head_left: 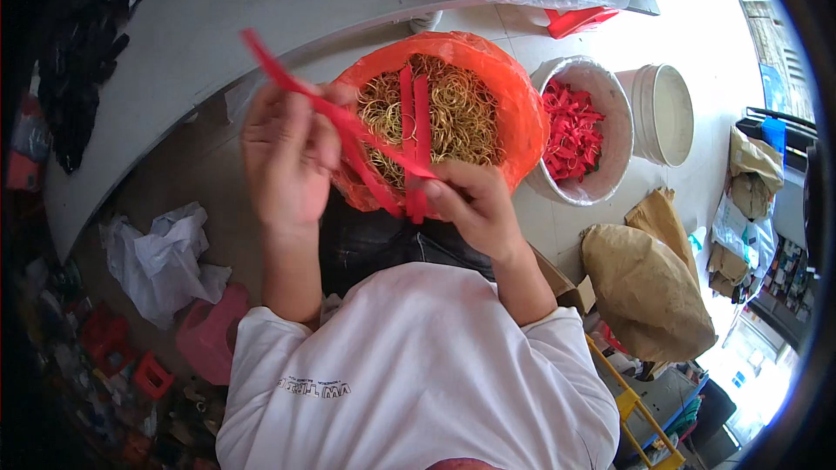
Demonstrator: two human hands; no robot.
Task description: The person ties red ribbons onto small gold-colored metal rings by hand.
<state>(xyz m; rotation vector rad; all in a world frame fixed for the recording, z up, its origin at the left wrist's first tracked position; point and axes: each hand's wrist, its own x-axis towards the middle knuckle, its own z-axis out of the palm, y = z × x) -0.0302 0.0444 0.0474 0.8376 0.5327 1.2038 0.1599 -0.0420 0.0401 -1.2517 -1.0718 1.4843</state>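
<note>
A red ribbon [347,121] runs slantwise between my hands, over a container of loose gold-coloured rings [475,113]. My left hand [292,152] pinches it towards its upper left end, and that end sticks out past the fingers, slightly blurred. Thumb and fingers of my right hand [477,207] are closed on its lower right end. More red strips [422,117] lie lengthwise across the rings, reaching over the near rim. An orange-red plastic liner [521,100] folds over the container's edge. Whether a ring is on the held ribbon I cannot tell.
To the right stands a white bucket [620,135] of red ribbon pieces [572,129], beside another pale bucket [675,113]. A grey table [235,17] curves along the far left. Brown paper sacks [644,292] sit at right; white plastic [165,265] and a pink stool [209,335] at left.
</note>
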